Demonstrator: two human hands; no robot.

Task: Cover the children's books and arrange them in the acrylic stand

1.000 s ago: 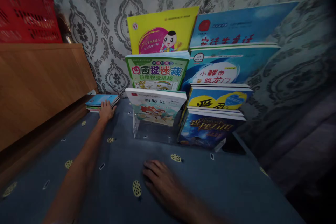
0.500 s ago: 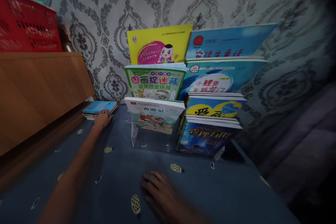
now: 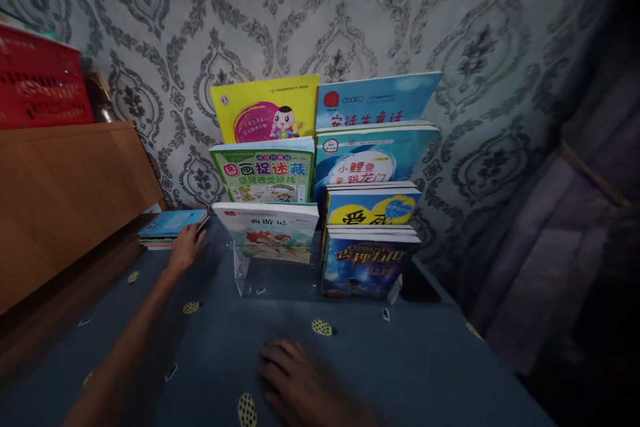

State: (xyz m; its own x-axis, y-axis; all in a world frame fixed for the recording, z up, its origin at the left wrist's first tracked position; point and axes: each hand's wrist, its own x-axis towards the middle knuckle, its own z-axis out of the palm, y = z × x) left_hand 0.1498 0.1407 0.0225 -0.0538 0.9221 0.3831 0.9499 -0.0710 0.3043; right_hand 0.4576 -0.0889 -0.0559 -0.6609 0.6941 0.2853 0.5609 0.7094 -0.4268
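At the back left, a small stack of thin books [image 3: 165, 223] lies flat on the cloth, a blue cover on top. My left hand [image 3: 185, 248] reaches out to the stack's right end, its fingers closed around the edge of a book there. In front of the stand, my right hand [image 3: 287, 370] rests on the cloth, fingers loosely bent and apart, holding nothing. A clear display stand [image 3: 241, 273] holds picture books in two columns. On its left are a yellow book [image 3: 265, 107], a green book [image 3: 265, 170] and a white-topped book [image 3: 273, 233]; several blue books [image 3: 367, 267] fill the right column.
A red plastic basket [image 3: 45, 80] sits on a wooden cabinet [image 3: 65, 193] at the left. Behind the stand rises a patterned wall [image 3: 280, 20]. A dark flat object [image 3: 420, 283] lies right of the stand, and a tied curtain [image 3: 540, 227] hangs at the right.
My view has shifted, so the stand sits farther left and lower. My left hand stays at the stack, where a book edge at the right end now looks raised. My right hand remains on the cloth.
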